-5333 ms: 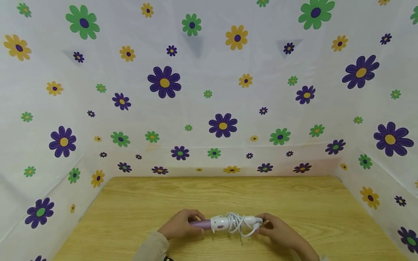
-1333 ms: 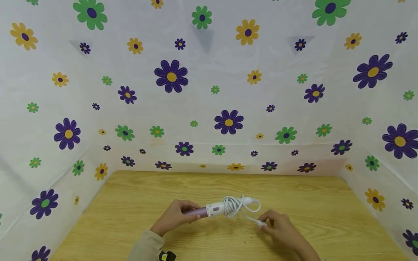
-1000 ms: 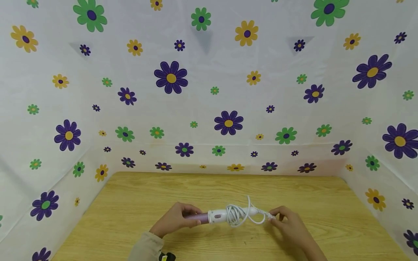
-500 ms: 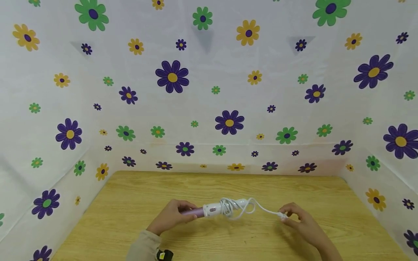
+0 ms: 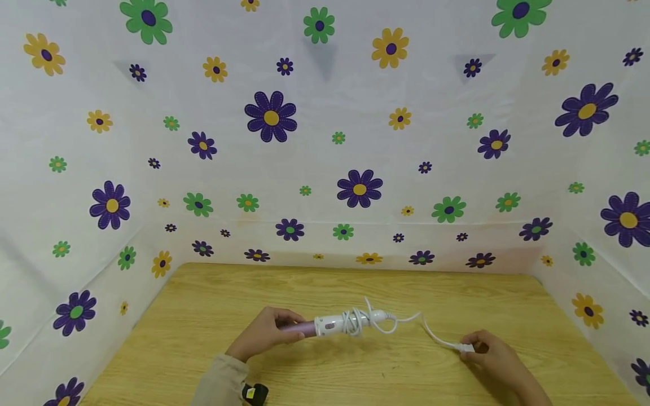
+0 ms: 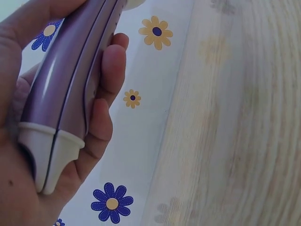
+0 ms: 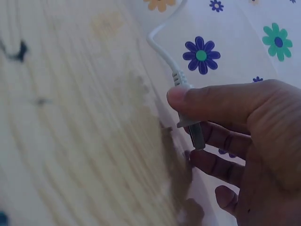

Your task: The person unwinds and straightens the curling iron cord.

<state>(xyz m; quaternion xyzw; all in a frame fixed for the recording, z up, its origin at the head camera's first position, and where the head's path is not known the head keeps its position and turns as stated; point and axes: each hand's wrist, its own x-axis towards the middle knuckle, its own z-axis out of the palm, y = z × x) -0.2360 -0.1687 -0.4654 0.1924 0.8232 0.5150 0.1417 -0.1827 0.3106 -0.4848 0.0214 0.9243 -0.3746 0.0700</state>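
A hair straightener (image 5: 329, 326) with a purple end and a white handle is held in the left hand (image 5: 266, 334) by its purple end. In the left wrist view the fingers wrap its two purple halves (image 6: 70, 66), whose white tips lie against the palm. White cord (image 5: 352, 322) is coiled loosely around the handle, and a free length runs to the right. At its end, the right hand (image 5: 500, 363) pinches the plug (image 5: 466, 348) between thumb and fingers. The right wrist view shows the plug's metal end (image 7: 196, 136) pointing toward the curled lower fingers.
A wood-grain table (image 5: 325, 378) lies beneath both hands. White sheeting (image 5: 315, 158) printed with flowers encloses the back and both sides. A black band (image 5: 255, 393) sits by the left sleeve (image 5: 220, 379).
The right hand has drawn the plug away to the right and toward the near edge, lengthening the free cord. Coils on the handle look fewer. The left hand keeps its hold, shifted slightly left.
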